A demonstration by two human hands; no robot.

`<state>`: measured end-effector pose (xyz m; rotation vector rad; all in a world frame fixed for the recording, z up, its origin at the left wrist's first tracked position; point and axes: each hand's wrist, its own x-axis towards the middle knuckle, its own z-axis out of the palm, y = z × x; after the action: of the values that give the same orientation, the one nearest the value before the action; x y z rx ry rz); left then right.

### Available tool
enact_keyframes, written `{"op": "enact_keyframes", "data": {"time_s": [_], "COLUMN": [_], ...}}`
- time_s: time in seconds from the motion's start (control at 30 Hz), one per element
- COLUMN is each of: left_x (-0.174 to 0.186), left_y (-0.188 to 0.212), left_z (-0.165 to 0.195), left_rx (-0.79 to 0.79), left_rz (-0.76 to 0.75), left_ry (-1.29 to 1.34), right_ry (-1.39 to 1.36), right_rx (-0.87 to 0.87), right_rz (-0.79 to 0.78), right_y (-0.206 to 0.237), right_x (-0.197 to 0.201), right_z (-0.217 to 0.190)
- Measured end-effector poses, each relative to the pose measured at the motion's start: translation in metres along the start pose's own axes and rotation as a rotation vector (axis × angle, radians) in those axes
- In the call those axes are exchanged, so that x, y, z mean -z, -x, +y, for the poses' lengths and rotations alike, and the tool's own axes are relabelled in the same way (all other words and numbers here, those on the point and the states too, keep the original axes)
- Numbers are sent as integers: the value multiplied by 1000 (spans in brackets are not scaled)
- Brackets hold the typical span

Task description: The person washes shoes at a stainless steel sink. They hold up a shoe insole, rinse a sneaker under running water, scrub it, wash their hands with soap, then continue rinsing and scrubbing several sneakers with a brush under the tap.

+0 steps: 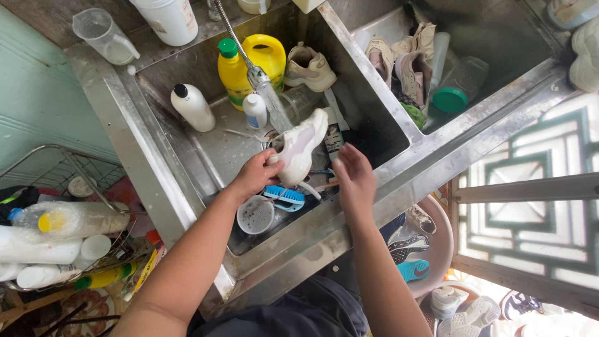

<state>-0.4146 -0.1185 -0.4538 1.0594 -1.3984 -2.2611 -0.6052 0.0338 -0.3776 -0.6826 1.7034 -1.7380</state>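
My left hand point(254, 175) grips the heel end of a white shoe point(302, 147), held over the steel sink point(163, 134) under water running from the flexible tap point(257, 76). My right hand point(353, 175) hovers just right of the shoe, fingers curled, near a dark item by the sink's divider; whether it holds anything is unclear. Below the shoe lie a blue scrub brush point(284, 197) and a round cup point(255, 215) with dirty water.
In the sink stand a yellow jug point(268, 55), a yellow bottle with green cap point(232, 73), white bottles point(193, 107) and a beige shoe point(309, 67). The right basin point(530, 78) holds several shoes and a green-lidded jar point(453, 90). A wire rack point(59, 237) sits left; more shoes lie below right.
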Motion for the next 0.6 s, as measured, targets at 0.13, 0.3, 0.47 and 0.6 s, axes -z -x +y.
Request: {"op": "enact_keyframes", "data": {"time_s": [0.13,0.3,0.47,0.6], "left_x": [10,14,5,3], "left_y": [-6,-35,-73,-88], "left_z": [8,19,10,6], "left_rx": [-104,-164,-188,-151], "left_rz": [-103,-194,-6,-99], "left_ry": [96,266,355,549], "right_ry": [-156,-170,36,242], "right_rx": [-688,-305,34,427], "right_rz": [-61,-115,59,133], "right_y": [-51,-68,-72,-71], "right_x": [-60,-92,-104,-108], "right_z": [6,8,7,4]}}
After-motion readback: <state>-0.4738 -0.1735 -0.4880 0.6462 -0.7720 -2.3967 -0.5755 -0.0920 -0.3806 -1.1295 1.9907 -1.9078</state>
